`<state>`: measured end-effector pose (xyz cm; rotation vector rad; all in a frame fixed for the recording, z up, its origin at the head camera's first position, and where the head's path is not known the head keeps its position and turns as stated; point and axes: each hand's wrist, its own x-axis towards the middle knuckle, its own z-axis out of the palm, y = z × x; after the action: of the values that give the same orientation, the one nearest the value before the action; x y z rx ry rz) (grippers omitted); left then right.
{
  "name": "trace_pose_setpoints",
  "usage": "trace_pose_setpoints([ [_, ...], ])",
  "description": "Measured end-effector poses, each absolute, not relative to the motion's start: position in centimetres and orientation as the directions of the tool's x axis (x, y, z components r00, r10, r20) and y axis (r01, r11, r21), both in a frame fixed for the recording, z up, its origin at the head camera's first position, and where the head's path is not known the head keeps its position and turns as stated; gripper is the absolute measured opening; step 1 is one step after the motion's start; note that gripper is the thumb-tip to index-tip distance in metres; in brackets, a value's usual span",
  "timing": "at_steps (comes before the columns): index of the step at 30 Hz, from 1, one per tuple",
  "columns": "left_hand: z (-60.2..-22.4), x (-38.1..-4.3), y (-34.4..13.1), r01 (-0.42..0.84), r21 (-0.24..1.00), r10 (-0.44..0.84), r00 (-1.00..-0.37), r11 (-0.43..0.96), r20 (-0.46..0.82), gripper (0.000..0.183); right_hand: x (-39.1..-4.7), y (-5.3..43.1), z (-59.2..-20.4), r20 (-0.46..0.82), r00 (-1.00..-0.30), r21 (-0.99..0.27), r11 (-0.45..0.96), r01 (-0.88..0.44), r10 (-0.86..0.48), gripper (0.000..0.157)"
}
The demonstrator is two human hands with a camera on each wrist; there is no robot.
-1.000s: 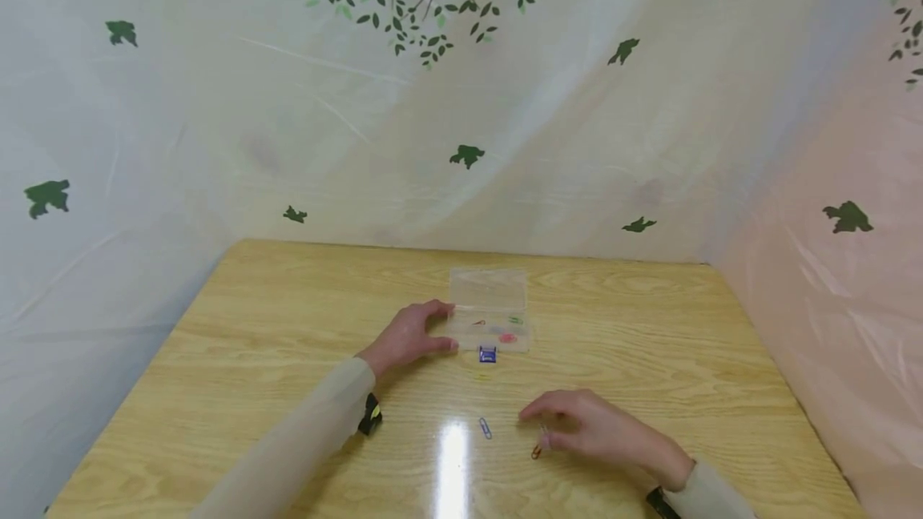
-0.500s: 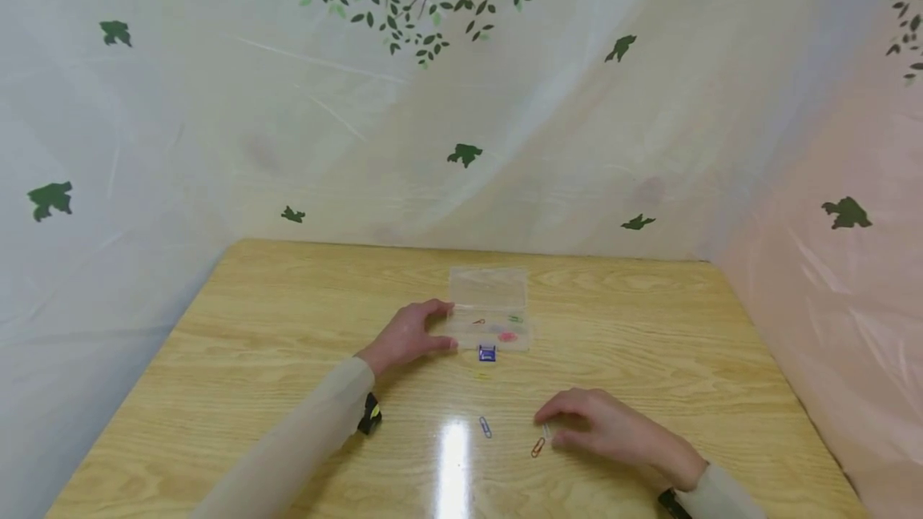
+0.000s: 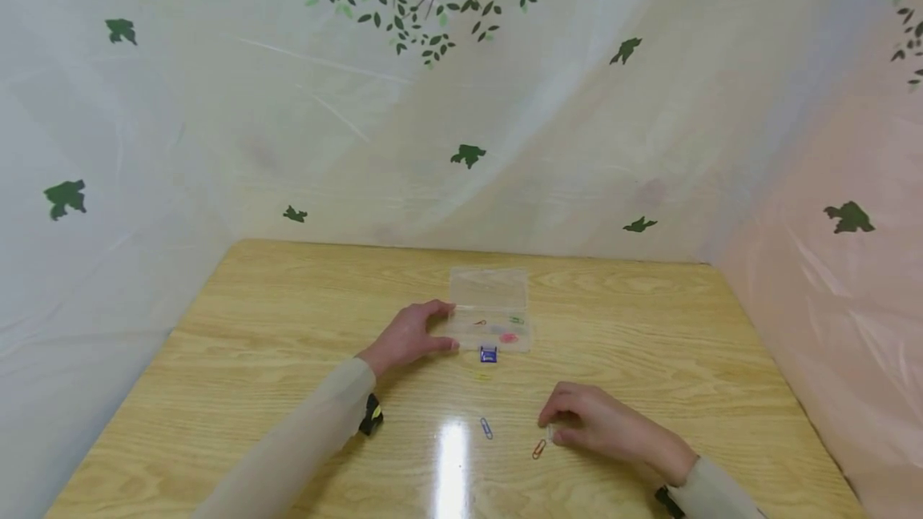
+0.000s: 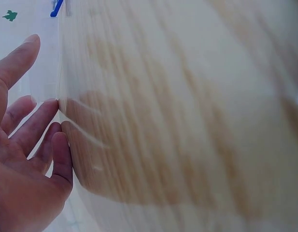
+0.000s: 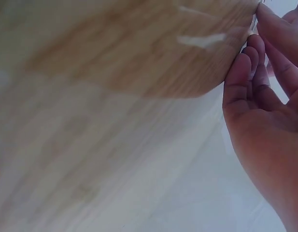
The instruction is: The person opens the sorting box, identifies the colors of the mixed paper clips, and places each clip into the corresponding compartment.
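Note:
My left hand [image 3: 407, 333] holds the left end of an opened clear plastic box [image 3: 521, 345], thumb at its front and fingers farther back. In the left wrist view, that hand [image 4: 30, 159] lies low against the tabletop. Inside the box are a small red paper clip [image 3: 479, 323], a green paper clip [image 3: 516, 319] and a pink-red piece [image 3: 508, 338]. Fingertips of my right hand [image 3: 602, 421] pinch a white paper clip [image 3: 550, 432] at the table; the right wrist view hides that clip behind the curled fingers. Beside them lies an orange-red paper clip [image 3: 538, 448].
A blue paper clip [image 3: 486, 428] lies on the wooden table [image 3: 303, 287] between the hands. Near the box's front edge are a blue latch [image 3: 488, 355] and a faint yellow clip-like piece [image 3: 481, 376]. A leaf-patterned sheet [image 3: 360, 142] stands behind the table.
My right hand has shifted slightly right, off the orange-red paper clip, and its thumb and index finger have drawn closer around the white one. The left hand stays at the box.

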<state>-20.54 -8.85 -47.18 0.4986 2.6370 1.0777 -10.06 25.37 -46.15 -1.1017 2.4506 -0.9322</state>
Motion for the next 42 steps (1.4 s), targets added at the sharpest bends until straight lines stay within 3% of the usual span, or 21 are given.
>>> trace_pose_setpoints([
  [14, -47.1, -20.4, -8.9, 0.206, 0.722, 0.397, -0.912, 0.660, -0.103, 0.071, -10.3, 24.8, -45.6, -0.125, -0.690, -0.682, 0.567, -0.463, -0.713, 0.007],
  [23, -47.0, -20.5, -8.8, 0.219, 0.732, 0.405, -0.911, 0.645, -0.085, 0.069, -10.2, 24.7, -45.5, -0.104, -0.683, -0.659, 0.565, -0.497, -0.723, 0.015],
  [31, -47.1, -20.5, -8.8, 0.215, 0.725, 0.399, -0.912, 0.654, -0.090, 0.070, -10.2, 24.9, -45.2, -0.145, -0.734, -0.748, 0.560, -0.357, -0.663, 0.005],
  [42, -47.0, -20.4, -8.8, 0.214, 0.728, 0.402, -0.911, 0.652, -0.093, 0.069, -10.6, 24.8, -44.5, 0.020, -0.824, -0.743, 0.543, -0.391, -0.566, 0.010],
])
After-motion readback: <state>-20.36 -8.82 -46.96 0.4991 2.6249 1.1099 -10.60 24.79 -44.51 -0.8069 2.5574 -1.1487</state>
